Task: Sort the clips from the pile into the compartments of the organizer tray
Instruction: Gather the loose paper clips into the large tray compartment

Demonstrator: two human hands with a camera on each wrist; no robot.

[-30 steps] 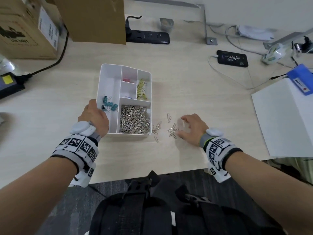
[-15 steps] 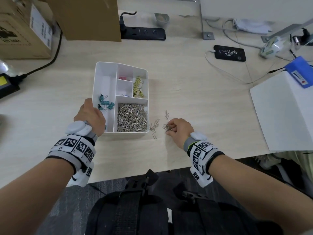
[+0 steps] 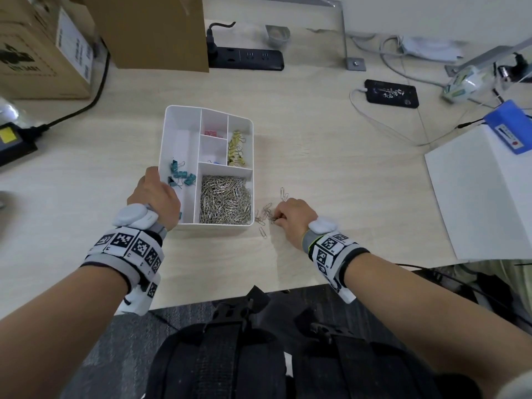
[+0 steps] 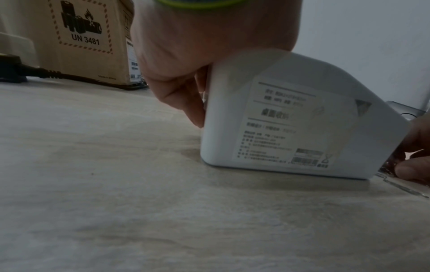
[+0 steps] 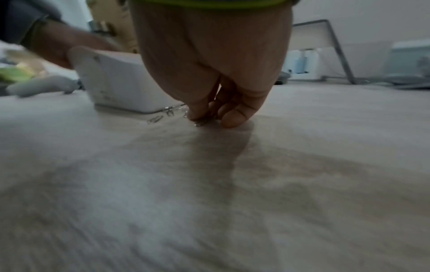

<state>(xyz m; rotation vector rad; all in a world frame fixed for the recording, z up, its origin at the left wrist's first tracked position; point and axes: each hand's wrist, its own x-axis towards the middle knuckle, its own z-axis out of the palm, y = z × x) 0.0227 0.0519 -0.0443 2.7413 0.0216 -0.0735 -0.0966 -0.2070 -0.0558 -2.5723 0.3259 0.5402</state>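
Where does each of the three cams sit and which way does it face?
Head: worn on the head, looks down at organizer tray; both forearms show.
Left wrist: low by the desk, along left hand gripping the tray's corner.
Right wrist: low, along right hand pinching paper clips on the desk.
Shared: all three show the tray.

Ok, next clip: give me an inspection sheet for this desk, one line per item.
Surface: pale wood desk.
Job's things: white tray; silver clips fill its near compartment, teal, yellow and pink clips in others; loose clips beside it.
Clutter: boxes, phone.
Grips: left hand holds tray; right hand pinches loose clips.
Cables: power strip, charger lead.
Surroundings: white box at right.
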